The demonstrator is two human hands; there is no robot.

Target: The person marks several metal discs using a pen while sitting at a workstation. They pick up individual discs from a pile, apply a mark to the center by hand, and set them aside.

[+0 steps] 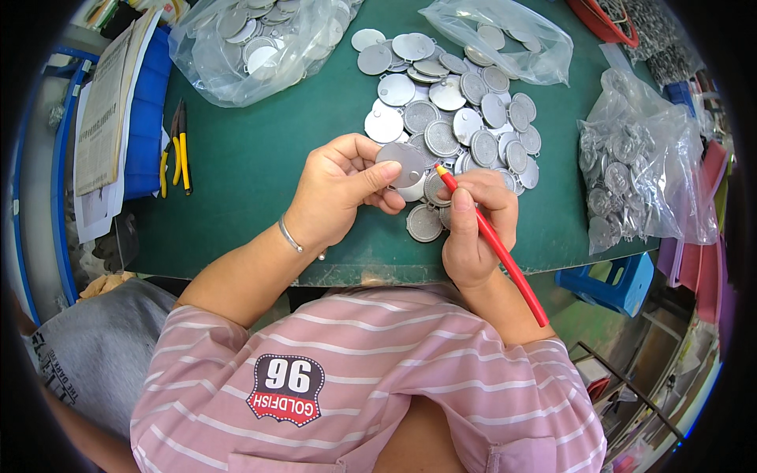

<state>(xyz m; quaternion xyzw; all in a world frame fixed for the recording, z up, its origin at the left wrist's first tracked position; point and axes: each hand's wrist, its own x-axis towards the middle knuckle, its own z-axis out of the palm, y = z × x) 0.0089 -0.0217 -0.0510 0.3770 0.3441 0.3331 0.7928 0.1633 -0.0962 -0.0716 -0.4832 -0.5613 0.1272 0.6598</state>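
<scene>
My left hand pinches a round grey metal disc by its edge, its smooth face with a small round boss turned up. In my right hand is a long red pencil-like stick, its yellowish tip pointing up and left, close to the disc. Whether the tip touches the disc I cannot tell. Just beyond both hands spreads a loose pile of similar metal discs, some smooth side up, others showing a textured face. One textured disc lies near the table edge between my hands.
On the green table, a plastic bag of discs stands far left and another bag far right. A bag of small metal parts sits right. Yellow-handled pliers lie beside a blue bin. A blue stool stands below right.
</scene>
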